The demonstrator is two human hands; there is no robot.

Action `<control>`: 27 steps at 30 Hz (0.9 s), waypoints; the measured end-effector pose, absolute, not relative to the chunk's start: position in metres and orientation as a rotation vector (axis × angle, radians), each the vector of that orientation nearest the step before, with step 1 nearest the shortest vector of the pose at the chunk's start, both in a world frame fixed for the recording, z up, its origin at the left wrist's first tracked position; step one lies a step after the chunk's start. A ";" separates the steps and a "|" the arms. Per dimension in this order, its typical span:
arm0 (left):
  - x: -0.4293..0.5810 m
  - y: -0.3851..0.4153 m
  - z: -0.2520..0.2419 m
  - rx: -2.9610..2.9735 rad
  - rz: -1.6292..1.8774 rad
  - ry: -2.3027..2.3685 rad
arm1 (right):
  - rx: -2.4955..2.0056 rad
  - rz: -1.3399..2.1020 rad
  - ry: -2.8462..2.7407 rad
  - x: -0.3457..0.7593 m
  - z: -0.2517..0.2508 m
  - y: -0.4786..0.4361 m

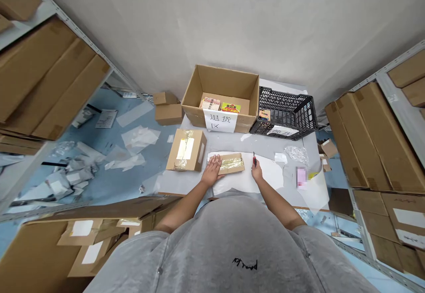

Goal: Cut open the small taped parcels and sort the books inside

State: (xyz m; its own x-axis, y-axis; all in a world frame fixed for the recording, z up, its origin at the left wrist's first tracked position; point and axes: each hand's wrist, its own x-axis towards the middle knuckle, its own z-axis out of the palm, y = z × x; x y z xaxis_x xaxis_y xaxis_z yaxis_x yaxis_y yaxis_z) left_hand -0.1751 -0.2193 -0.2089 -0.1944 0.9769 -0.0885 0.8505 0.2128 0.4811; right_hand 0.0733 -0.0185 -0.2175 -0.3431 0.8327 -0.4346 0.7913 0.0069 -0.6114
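Note:
A small flat cardboard parcel point(230, 163), taped over its top, lies on a white sheet on the table point(232, 144). My left hand point(211, 170) rests flat on the parcel's left end, fingers spread. My right hand point(256, 171) is closed round a small cutter with a red and black handle point(254, 158), its tip pointing away from me just right of the parcel. A larger taped cardboard box point(186, 150) stands to the left of my left hand.
An open carton point(222, 94) with a paper label and a few packets inside stands at the back, a black plastic crate point(285, 111) to its right. Crumpled plastic point(296, 153) lies on the right. Shelves of cartons flank both sides; paper litters the blue floor on the left.

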 end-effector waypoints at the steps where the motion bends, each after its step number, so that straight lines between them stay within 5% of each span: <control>1: -0.176 -0.218 -0.209 1.699 0.461 2.121 | -1.843 1.233 -2.221 0.080 -0.222 -0.017; 6: -0.181 -0.222 -0.210 1.710 0.465 2.102 | -2.152 1.163 -2.266 0.099 -0.252 -0.014; 15: -0.175 -0.260 -0.225 1.402 0.514 2.264 | -2.014 0.848 -2.500 0.091 -0.253 -0.034; 21: -0.176 -0.249 -0.209 1.151 0.683 2.144 | -1.292 1.571 -2.290 0.059 -0.228 -0.047; 27: -0.209 -0.209 -0.172 0.825 0.444 2.287 | -1.260 1.679 -1.963 0.060 -0.211 -0.032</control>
